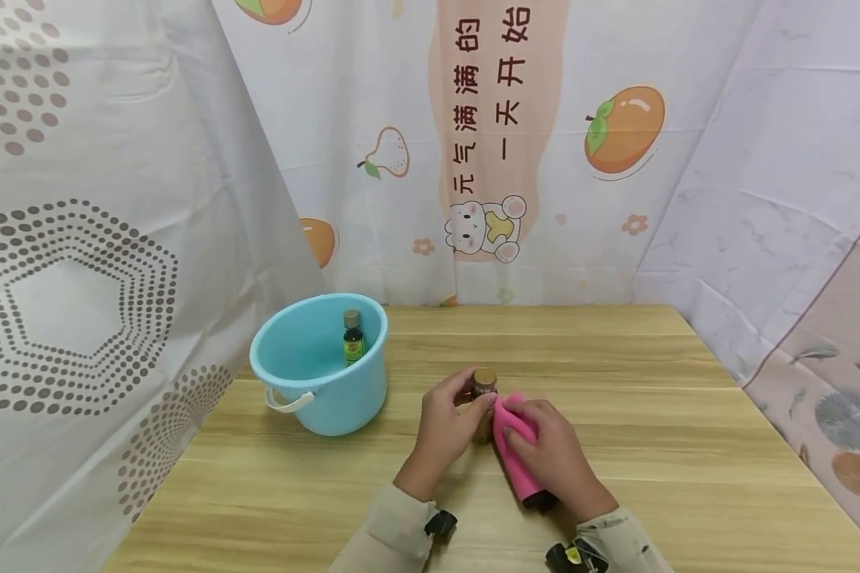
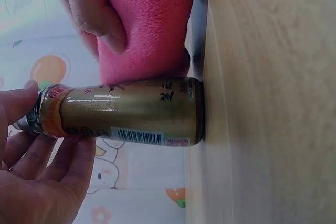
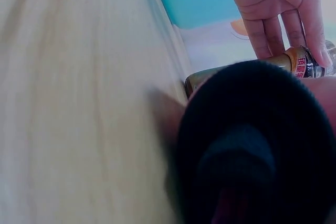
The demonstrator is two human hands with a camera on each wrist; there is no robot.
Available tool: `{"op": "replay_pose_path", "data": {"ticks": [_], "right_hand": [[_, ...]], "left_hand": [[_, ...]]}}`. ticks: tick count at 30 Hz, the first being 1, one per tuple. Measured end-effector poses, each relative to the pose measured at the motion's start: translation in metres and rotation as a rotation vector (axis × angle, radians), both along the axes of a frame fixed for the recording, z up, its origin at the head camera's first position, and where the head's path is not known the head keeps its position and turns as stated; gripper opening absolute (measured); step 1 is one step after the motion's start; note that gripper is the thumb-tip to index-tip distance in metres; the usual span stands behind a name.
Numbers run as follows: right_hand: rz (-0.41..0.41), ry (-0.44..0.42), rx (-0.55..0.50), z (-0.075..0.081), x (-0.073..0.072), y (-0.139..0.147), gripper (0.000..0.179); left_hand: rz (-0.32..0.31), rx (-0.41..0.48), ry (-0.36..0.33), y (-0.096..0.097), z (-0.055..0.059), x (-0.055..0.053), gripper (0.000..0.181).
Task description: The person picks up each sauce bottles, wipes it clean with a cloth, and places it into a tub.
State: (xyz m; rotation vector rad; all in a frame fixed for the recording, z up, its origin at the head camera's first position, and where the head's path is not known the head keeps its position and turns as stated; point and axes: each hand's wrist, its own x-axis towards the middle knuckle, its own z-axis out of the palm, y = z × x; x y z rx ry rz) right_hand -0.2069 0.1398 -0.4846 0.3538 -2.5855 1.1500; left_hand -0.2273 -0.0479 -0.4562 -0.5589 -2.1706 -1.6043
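A glass bottle with a gold label and barcode (image 2: 136, 111) stands upright on the wooden table, its gold-brown cap (image 1: 484, 377) facing up. My left hand (image 1: 440, 422) pinches it round the neck between thumb and fingers. My right hand (image 1: 555, 454) grips a pink plush, tube-like thing (image 1: 514, 450) with a black end, leaning it against the bottle's side. In the left wrist view the pink plush touches the gold label. Filling much of the right wrist view, the black end (image 3: 252, 93) looks round and hollow and covers part of the bottle.
A light blue bucket (image 1: 344, 406) with a white handle (image 1: 290, 402) stands left of my hands. Inside it is a dark bottle with a gold cap and yellow-green label (image 1: 354, 345). Printed curtains (image 1: 401, 95) hang behind and beside the table (image 1: 652, 430).
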Motion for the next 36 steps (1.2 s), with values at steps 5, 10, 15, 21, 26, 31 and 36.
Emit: {"op": "replay_pose_path", "data": {"ticks": [5,10,15,21,26,31,36], "right_hand": [[0.005,-0.022,0.034,0.002,0.0,-0.001,0.041],[0.012,-0.05,0.052,0.001,0.0,-0.001,0.04],[0.005,-0.081,0.07,-0.002,0.001,-0.001,0.039],[-0.003,-0.08,0.046,-0.004,0.003,-0.003,0.038],[-0.002,-0.084,0.037,-0.004,0.004,-0.005,0.037],[-0.002,-0.075,0.033,-0.003,0.002,-0.005,0.038],[-0.006,-0.074,0.034,-0.002,0.001,-0.004,0.037]], "left_hand": [[0.019,-0.009,0.029,0.0,0.001,-0.001,0.041],[0.043,0.005,0.036,-0.002,0.002,0.0,0.039],[0.059,0.04,0.017,-0.005,0.003,0.002,0.043],[0.094,0.086,-0.058,-0.013,0.014,0.002,0.041],[0.103,0.093,-0.069,-0.023,0.03,0.005,0.042],[0.098,0.073,-0.053,-0.031,0.053,0.006,0.047],[0.072,0.042,-0.027,-0.04,0.085,0.007,0.041]]}}
